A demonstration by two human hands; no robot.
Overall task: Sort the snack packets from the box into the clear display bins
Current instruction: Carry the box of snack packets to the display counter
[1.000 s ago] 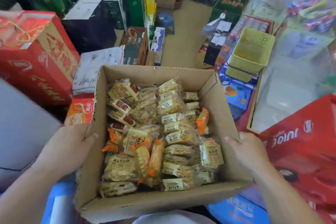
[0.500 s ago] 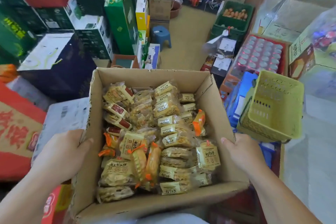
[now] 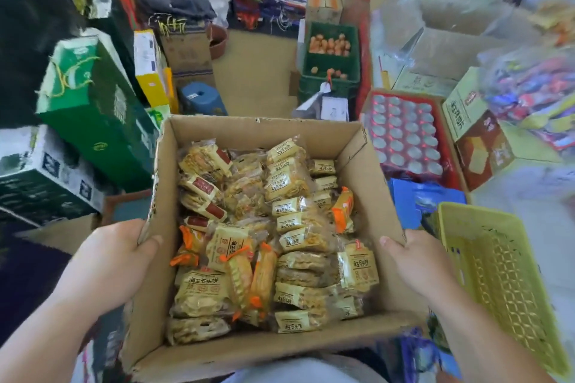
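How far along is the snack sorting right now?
Done: nothing visibly sorted; the cardboard box is packed with snack packets. In hand: the left hand and right hand grip the box's side walls. Left: moving every packet into bins; I can't pick out clear bins here.

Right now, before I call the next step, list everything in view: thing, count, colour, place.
cardboard box: one, brown, centre, open-topped.
snack packets: many, mostly pale yellow, some orange, inside the box.
basket: one, yellow-green, right of the box.
tray of cans: one, red with silver tops, beyond the box's right wall.
crate: one, dark green, far centre.
stool: one, blue, floor beyond the box.
gift box: one, green, left.
left hand: grips the box's left wall.
right hand: grips the box's right wall.
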